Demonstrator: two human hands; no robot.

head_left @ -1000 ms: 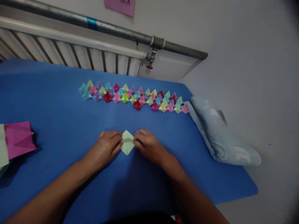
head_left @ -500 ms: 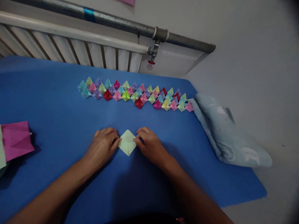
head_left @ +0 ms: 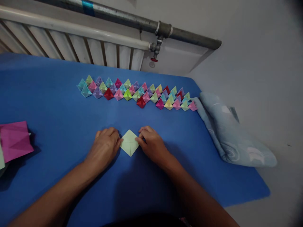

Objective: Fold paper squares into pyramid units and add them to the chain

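Note:
A pale green folded paper diamond [head_left: 130, 143] lies on the blue surface [head_left: 71, 132] between my two hands, one corner towards me, with a short seam in its lower half. My left hand [head_left: 105, 145] pinches its left corner between thumb and curled fingers. At the right corner, my right hand [head_left: 151, 142] pinches the paper the same way. Beyond the hands, several small folded paper pieces in many colours stand in staggered rows. A red one [head_left: 141, 102] sits at the near edge of these rows.
Magenta paper [head_left: 16, 141] lies at the far left over pale green sheets. A folded light blue blanket [head_left: 236, 138] rests at the right edge. Behind the surface are a white radiator [head_left: 82, 50], a metal pipe [head_left: 123, 17] and a red-handled valve [head_left: 154, 60].
The view has shifted slightly. Both hands still grip the green paper's side corners, with barely any movement.

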